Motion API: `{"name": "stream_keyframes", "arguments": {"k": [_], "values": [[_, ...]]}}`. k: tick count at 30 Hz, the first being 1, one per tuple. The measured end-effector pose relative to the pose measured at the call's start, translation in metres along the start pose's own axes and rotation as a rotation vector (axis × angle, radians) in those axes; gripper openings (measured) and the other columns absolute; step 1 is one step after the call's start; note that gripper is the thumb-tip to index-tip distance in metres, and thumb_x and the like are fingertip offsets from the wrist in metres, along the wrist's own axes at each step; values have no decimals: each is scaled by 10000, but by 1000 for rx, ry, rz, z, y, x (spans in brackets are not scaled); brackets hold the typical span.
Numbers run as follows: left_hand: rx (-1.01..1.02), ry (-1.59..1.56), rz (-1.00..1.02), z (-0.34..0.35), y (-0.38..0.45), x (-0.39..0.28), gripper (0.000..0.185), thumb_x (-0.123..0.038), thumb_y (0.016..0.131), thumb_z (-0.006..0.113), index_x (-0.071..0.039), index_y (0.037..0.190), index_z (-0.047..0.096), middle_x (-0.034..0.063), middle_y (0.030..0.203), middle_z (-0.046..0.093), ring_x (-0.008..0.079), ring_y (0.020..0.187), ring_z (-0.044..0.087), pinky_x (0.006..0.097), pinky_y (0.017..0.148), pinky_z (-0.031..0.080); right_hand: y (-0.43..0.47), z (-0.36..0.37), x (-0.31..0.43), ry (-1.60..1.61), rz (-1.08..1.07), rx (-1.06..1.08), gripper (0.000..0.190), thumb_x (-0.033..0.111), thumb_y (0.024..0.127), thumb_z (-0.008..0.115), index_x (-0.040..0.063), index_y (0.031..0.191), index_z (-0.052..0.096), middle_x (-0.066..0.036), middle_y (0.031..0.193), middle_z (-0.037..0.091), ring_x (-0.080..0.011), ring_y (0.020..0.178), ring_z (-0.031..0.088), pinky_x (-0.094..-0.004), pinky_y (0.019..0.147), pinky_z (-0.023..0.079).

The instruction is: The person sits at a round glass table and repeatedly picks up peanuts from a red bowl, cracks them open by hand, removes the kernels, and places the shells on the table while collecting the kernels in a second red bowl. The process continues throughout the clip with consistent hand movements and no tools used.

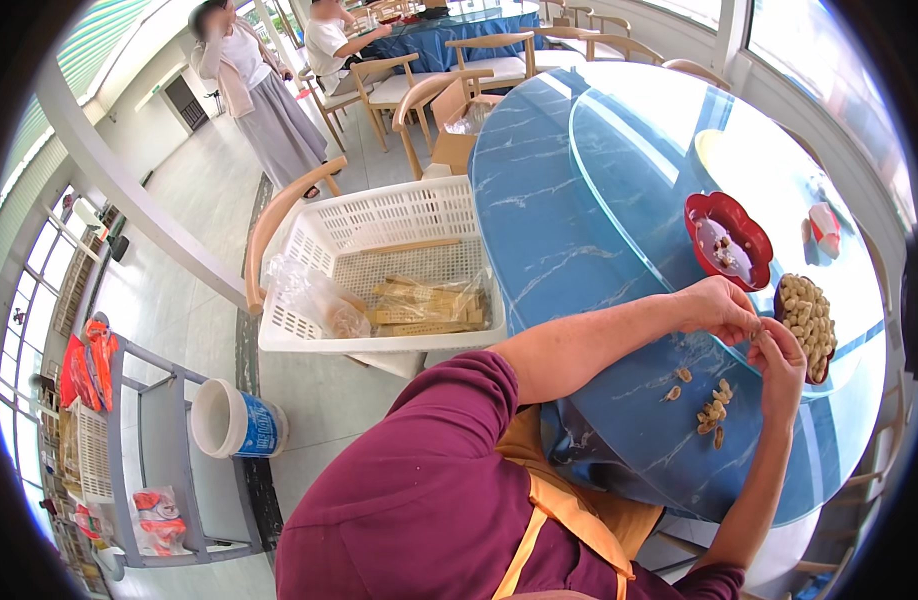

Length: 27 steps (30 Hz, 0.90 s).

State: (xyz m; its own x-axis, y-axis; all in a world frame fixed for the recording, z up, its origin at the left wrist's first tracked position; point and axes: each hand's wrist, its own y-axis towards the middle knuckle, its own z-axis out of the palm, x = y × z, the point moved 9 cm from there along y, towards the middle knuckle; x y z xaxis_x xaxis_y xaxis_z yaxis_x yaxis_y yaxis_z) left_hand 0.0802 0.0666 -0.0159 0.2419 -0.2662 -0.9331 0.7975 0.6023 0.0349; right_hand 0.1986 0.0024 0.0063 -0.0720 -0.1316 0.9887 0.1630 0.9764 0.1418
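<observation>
Over the edge of the glass turntable (pixel 616 202), my left hand (pixel 720 309) and my right hand (pixel 783 361) meet at the fingertips. Between them they pinch a small brownish piece, apparently a peanut (pixel 757 331), mostly covered by the fingers. Just beyond my right hand, unshelled peanuts (pixel 807 319) fill a dark red dish (pixel 779 298). A red flower-shaped dish (pixel 763 251) holds a few shelled kernels (pixel 723 251), close above my left hand. Broken peanut shells (pixel 712 412) lie on the blue marble-patterned tabletop (pixel 549 262), left of my right wrist.
A white plastic crate (pixel 384 345) with wrapped wooden pieces (pixel 429 304) stands left of the table. Further left are a white bucket (pixel 219 420) and a grey metal frame (pixel 181 450). A red-and-white packet (pixel 825 229) lies on the turntable. Two people (pixel 260 82) are beyond, near wooden chairs (pixel 489 64).
</observation>
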Motion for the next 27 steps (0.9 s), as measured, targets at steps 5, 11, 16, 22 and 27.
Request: {"name": "stream_keyframes", "arguments": {"k": [5, 11, 16, 22, 27], "values": [[-15, 113, 25, -1, 0, -2, 135, -120, 828, 712, 12, 850, 697, 66, 718, 663, 121, 631, 638, 249, 588, 551, 1, -3, 0, 29, 25, -12, 201, 53, 905, 582, -9, 1080, 656, -17, 797, 607, -82, 665, 548, -210, 594, 457], [175, 503, -34, 26, -13, 1, 144, -101, 772, 700, 25, 839, 715, 59, 720, 682, 110, 617, 637, 233, 577, 532, 3, -22, 8, -25, -26, -30, 192, 52, 901, 572, 3, 1067, 654, -10, 783, 589, -72, 670, 540, -197, 596, 435], [283, 894, -88, 45, -28, 12, 205, -142, 814, 618, -70, 954, 748, 67, 750, 688, 127, 651, 644, 276, 604, 544, 1, -10, 7, -193, -9, 58, 174, 43, 885, 584, 3, 1032, 667, -14, 780, 607, -66, 650, 550, -202, 578, 441], [166, 649, -95, 29, -14, 18, 274, -102, 884, 505, 1, 1078, 670, 105, 869, 686, 151, 670, 656, 277, 568, 536, 1, 2, 11, -284, -44, 125, 164, 41, 885, 590, 6, 1023, 670, -14, 779, 621, -63, 640, 547, -204, 575, 433], [119, 63, -286, 22, 0, 40, 399, -359, 1005, 449, 8, 1124, 551, 152, 868, 661, 191, 671, 643, 295, 559, 532, -9, 5, 21, -318, -114, 120, 149, -5, 861, 618, -21, 997, 675, -18, 824, 638, -58, 694, 555, -205, 605, 448]]}}
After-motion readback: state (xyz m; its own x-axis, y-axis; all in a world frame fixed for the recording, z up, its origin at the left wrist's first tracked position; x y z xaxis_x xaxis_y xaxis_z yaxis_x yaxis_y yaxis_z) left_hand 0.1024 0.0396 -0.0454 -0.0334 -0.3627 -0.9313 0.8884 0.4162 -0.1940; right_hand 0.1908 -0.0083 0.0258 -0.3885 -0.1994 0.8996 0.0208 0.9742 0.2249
